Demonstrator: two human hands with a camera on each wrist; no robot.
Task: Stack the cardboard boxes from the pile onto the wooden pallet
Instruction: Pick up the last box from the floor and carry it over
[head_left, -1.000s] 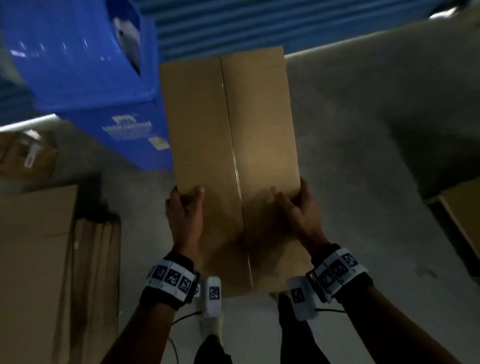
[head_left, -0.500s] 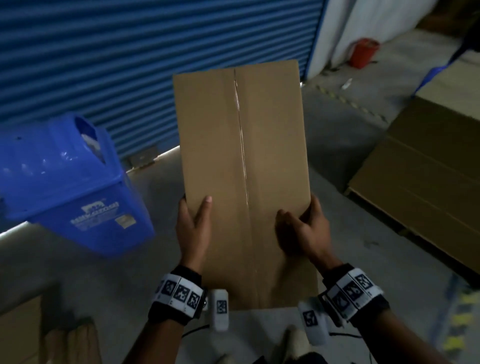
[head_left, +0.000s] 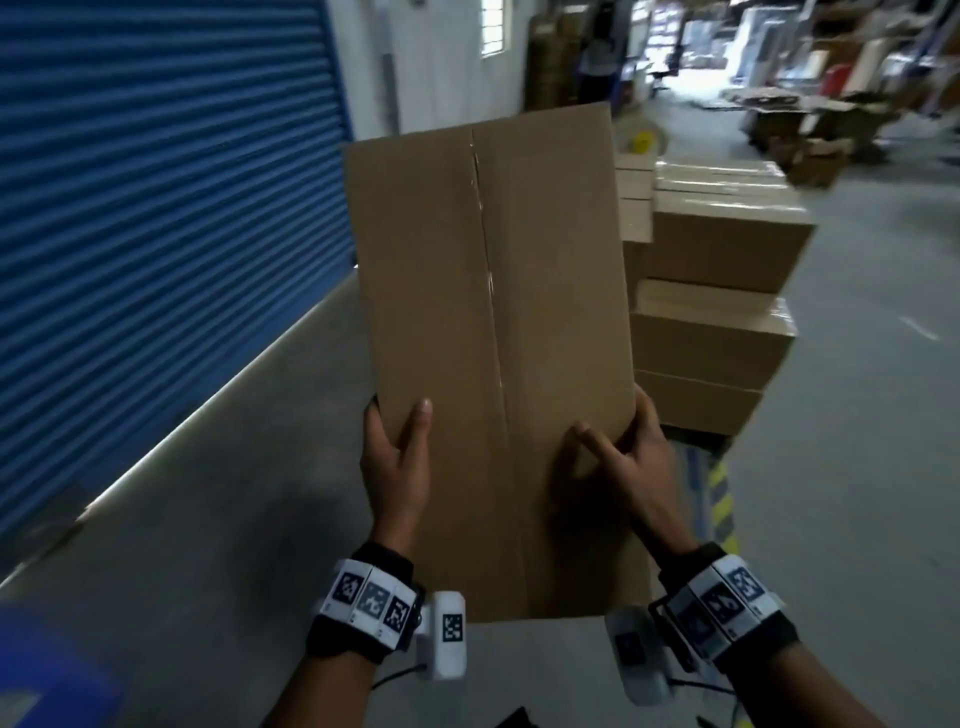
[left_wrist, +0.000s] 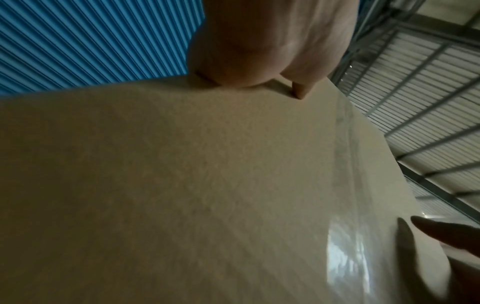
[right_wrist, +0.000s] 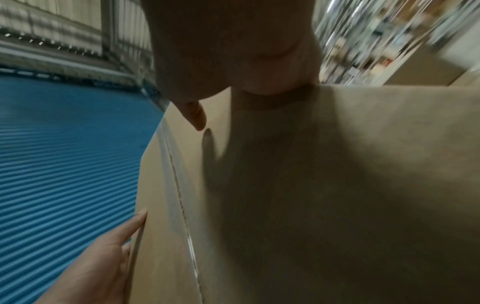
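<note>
**Box carried toward the stacked boxes**

Both hands grip one cardboard box (head_left: 493, 353) held up off the floor, its taped seam running lengthwise down the top. The left hand (head_left: 396, 462) clasps the box's left edge near its close end, thumb on top. The right hand (head_left: 631, 467) clasps the right edge, thumb lying across the top. Just beyond the box, to its right, stands a stack of boxes (head_left: 722, 291). A blue shutter (head_left: 156, 218) runs along the box's left.
</note>
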